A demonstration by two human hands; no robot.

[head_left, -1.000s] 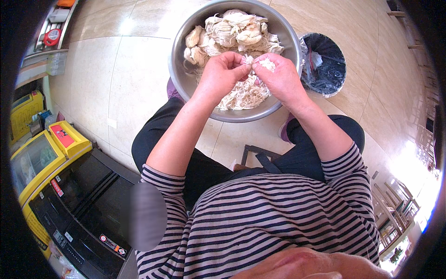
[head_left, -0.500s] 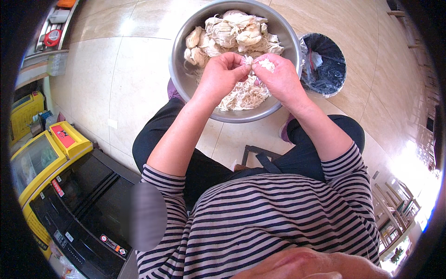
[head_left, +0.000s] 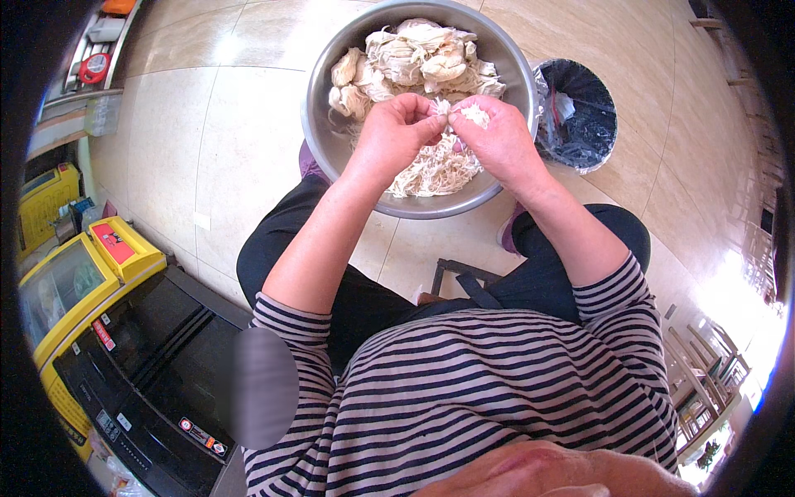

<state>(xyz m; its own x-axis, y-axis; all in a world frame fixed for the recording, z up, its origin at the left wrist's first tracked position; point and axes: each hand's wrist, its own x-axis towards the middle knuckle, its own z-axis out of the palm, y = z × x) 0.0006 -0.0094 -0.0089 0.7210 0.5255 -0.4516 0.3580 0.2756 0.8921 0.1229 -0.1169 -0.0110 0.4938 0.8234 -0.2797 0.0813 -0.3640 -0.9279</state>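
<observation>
Pale fibrous piece [head_left: 443,108]: head view, held above the middle of the metal basin [head_left: 311,124]. Left hand [head_left: 391,137]: thumb and index finger pinched on the piece. Right hand [head_left: 503,142]: thumb and fingers closed on it from the other side, the two hands meeting; a tuft of shreds [head_left: 474,114] (whitish, fine) sits in this hand, between thumb and index finger. Far part of the basin: pile of larger chunks [head_left: 422,58], pale, stringy at the surface. Near part of the basin: heap of thin shreds [head_left: 435,172], partly hidden by the hands. Just right of the basin: round bin [head_left: 584,87], black liner, white scrap [head_left: 563,105] inside. Left of the basin, toward the wearer: black-and-yellow cabinet [head_left: 157,348].
</observation>
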